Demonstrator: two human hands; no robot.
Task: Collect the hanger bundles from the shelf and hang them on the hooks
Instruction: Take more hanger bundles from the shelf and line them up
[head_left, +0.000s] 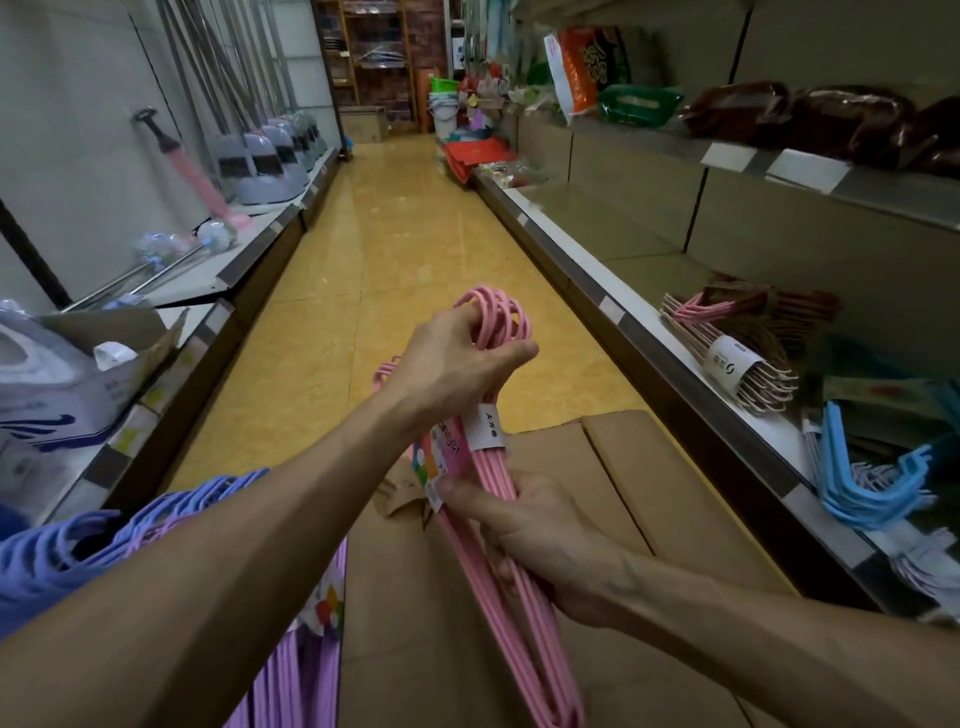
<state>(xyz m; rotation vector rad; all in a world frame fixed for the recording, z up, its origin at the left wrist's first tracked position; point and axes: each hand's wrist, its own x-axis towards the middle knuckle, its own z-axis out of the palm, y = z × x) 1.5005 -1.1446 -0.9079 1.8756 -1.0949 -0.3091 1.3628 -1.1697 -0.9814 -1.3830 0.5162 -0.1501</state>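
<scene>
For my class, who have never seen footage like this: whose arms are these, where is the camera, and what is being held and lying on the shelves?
There is no machine here. A person wears one camera on the head, looking forward and down a shop aisle at their own arms. The left hand grips the hook ends of a pink hanger bundle; the right hand grips it lower down. Purple hangers hang over the left forearm. On the right-hand shelf lie a banded pink bundle and blue hangers. A cardboard box sits below the hands.
</scene>
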